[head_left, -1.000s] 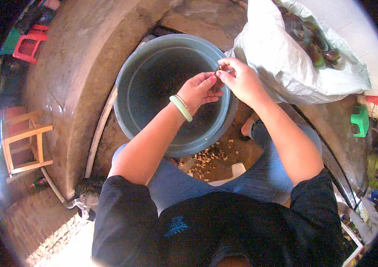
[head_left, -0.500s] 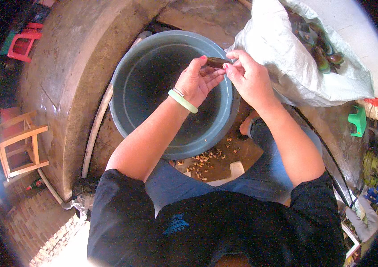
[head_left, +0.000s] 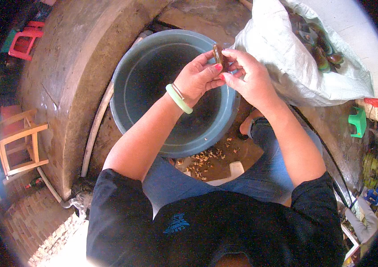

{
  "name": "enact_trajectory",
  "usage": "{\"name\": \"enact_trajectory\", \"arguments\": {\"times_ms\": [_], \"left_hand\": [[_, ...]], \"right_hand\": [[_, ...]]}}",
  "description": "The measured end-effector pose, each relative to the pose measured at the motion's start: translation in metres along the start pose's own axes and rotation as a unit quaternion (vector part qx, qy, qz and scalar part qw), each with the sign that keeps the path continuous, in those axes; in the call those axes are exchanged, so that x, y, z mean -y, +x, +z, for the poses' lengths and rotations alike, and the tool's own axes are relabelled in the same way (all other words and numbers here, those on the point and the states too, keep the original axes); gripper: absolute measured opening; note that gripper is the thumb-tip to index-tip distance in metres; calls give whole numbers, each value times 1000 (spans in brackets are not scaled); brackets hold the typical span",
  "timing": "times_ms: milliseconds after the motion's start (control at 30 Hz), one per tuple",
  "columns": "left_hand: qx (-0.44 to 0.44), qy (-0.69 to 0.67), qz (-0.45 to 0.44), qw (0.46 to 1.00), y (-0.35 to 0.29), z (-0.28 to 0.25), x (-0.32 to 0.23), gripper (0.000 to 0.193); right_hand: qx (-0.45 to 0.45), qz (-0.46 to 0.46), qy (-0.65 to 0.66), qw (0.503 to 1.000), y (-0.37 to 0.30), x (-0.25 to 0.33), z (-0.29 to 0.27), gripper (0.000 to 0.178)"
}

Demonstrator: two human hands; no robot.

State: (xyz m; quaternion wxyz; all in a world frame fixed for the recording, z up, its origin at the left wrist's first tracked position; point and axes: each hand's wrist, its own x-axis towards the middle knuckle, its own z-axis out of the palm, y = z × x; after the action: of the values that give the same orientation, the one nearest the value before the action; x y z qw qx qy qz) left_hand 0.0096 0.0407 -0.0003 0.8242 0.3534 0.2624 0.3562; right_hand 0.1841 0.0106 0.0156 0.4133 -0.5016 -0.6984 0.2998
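Red stool: a red plastic stool (head_left: 28, 41) stood at the far upper left, well apart from the hands.
Wooden stool: a pale wooden stool (head_left: 31, 129) was below it, also at the left edge.
Pipe: a whitish pipe (head_left: 94, 137) ran along the foot of the concrete ledge (head_left: 75, 102), just beside the tub.
Tub: a large round blue-grey tub (head_left: 122, 93) sat in front of the person, dark inside; what lay in it was too dim to tell.
Bangle: a pale green bangle (head_left: 179, 99) circled the left wrist, with a thinner band next to it.
Left hand: the left hand (head_left: 194, 79) was partly closed, its thumb and forefinger pinching a brown shell near the shell's lower part, with the other fingers bent beneath.
Scraps: small yellowish scraps (head_left: 204, 162) were scattered on the floor near the tub's lower rim.
Shell: the brown shell (head_left: 218, 54) was held between the two hands, over the tub's upper right side, its long side pointing away from the person.
Right hand: the right hand (head_left: 252, 79) was half curled, forefinger against the shell's right side and thumb lower down; whether it gripped or merely touched could not be told.
Sack: a white sack (head_left: 264, 53) lay open just beyond the right hand, with dark greenish-brown shells (head_left: 321, 55) in its mouth.
Green stool: a small green stool (head_left: 357, 122) stood farther right.
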Motion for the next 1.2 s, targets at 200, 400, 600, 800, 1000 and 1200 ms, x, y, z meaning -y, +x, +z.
{"name": "enact_trajectory", "arguments": {"times_ms": [200, 400, 600, 800, 1000, 1200], "left_hand": [[26, 44, 22, 998, 1, -2, 0, 48], [-76, 118, 59, 988, 0, 7, 6, 45], [-190, 357, 28, 914, -2, 17, 8, 33], [-150, 160, 15, 976, 1, 14, 11, 26], [-132, 155, -28, 979, -1, 13, 10, 18], [-106, 317, 57, 941, -6, 16, 7, 14]], "right_hand": [[22, 16, 34, 999, 1, 3, -4, 44], [5, -92, -119, 989, -1, 2, 0, 46], [54, -170, -300, 937, -7, 5, 9, 41], [57, -177, -299, 936, -6, 3, 10, 39], [55, -169, -290, 940, -5, 7, 8, 37], [34, -175, -269, 946, -1, 3, 11, 33]]}}
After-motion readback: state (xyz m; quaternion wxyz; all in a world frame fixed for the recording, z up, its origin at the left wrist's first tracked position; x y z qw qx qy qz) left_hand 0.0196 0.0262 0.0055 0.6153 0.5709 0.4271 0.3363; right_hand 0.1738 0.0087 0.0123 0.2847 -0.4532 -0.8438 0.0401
